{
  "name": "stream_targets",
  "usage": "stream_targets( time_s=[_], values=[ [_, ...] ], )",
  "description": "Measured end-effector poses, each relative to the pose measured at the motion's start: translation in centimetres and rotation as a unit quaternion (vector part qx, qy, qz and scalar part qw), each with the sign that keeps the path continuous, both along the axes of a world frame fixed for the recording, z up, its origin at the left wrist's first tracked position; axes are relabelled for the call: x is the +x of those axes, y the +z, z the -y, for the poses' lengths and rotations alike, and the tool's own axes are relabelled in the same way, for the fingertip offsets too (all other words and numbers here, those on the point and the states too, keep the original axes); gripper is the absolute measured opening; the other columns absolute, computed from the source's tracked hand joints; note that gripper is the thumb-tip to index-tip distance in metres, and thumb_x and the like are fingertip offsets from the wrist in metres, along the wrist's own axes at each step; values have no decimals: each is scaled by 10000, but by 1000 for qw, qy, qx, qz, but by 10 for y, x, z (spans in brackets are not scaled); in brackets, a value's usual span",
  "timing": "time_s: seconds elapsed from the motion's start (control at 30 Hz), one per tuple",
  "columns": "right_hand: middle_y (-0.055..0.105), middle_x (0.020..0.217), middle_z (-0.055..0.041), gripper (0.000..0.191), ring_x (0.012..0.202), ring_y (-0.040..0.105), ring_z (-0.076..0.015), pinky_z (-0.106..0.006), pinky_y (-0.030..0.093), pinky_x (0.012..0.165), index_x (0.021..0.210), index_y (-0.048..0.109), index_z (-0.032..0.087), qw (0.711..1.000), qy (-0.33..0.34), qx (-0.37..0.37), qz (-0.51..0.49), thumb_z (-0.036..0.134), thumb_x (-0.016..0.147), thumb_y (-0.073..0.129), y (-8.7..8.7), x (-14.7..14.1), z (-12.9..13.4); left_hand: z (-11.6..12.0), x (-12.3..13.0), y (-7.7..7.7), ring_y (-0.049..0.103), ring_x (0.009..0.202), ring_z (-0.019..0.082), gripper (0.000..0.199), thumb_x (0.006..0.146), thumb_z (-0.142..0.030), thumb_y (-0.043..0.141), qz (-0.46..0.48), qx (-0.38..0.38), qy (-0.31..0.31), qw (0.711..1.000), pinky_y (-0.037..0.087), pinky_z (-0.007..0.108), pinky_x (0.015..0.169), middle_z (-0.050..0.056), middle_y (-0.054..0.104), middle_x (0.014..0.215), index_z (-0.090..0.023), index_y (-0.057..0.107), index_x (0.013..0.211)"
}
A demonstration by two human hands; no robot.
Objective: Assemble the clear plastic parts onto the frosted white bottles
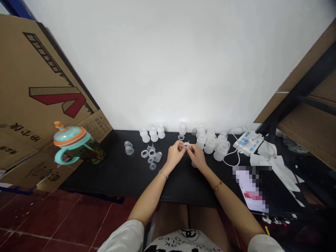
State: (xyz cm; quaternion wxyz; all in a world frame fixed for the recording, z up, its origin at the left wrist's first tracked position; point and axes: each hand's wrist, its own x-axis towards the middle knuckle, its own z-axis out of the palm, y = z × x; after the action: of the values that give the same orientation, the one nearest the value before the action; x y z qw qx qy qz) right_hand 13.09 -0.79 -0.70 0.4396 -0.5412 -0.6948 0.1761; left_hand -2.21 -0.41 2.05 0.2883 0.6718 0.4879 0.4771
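Between my left hand [175, 152] and my right hand [197, 155] is a white bottle collar ring [186, 144], pinched from both sides, with a clear pointed part showing at its top. Just beyond stands a baby bottle [183, 128] without a top, and a second collar ring [181, 137] lies in front of it. A clear dome cap [194, 131] sits to its right. Partly hidden below my right hand is another clear piece [193, 164]. Left of my hands lie loose collar rings [144, 153], clear nipples and a clear cap [158, 156].
Three open bottles [153, 134] stand at the back left, with two clear caps [128, 149] nearby. Several capped bottles [210, 144] stand on the right, beside a white power strip [248, 142] and its cord. A phone [252, 190] lies front right; a large jug [78, 145] stands left.
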Motion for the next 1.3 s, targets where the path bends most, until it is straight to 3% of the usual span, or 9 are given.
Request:
stream_targets(
  time_s=[0.87,1.3],
  values=[
    [583,759,-15,322,664,520,-176,-284,395,615,817,596,220,1000,-3,0,6,472,981,482,-1,-1,0,0,-1,-3,660,659,139,52,862,-258,625,-8,-7,8,1000,480,245,661,-3,734,791,-222,625,900],
    [579,768,-14,313,663,517,-171,-280,379,598,795,580,221,1000,-1,-11,8,459,970,478,1,-2,2,2,-2,4,630,596,134,27,840,-244,643,-26,-30,26,999,427,234,604,-24,709,709,-220,634,849]
  ],
)
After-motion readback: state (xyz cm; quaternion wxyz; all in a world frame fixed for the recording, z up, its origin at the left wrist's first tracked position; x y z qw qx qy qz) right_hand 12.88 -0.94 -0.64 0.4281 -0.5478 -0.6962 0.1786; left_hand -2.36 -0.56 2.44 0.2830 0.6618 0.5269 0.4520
